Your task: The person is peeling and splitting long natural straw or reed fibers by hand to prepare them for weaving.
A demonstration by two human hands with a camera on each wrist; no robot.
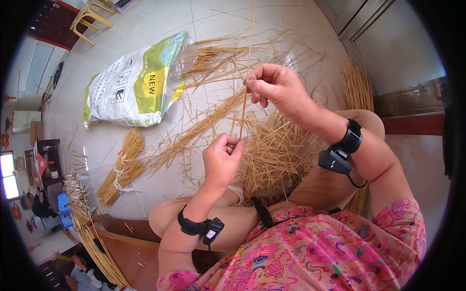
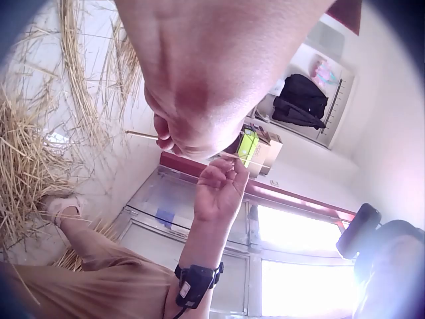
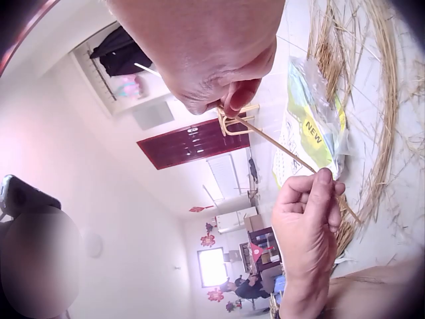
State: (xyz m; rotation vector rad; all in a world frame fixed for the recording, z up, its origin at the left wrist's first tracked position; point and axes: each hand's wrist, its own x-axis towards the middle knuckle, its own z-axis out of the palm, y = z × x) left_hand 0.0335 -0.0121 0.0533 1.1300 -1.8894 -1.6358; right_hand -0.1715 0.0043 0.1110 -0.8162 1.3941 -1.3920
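A long thin straw stalk runs between my two hands over the floor. My left hand pinches its lower end between thumb and fingers. Higher up and to the right, my right hand pinches the same stalk, whose upper part rises past the fingers to the top of the head view. In the right wrist view the stalk slants from the right fingertips down to the left hand. Below the hands lies a heap of short cut straw; a loose row of long stalks stretches beside it.
A white and green plastic sack lies on the tiled floor with stalks spilling near its mouth. A tied straw bundle rests at left; another bundle stands by the door at right. A yellow stool is at the far left.
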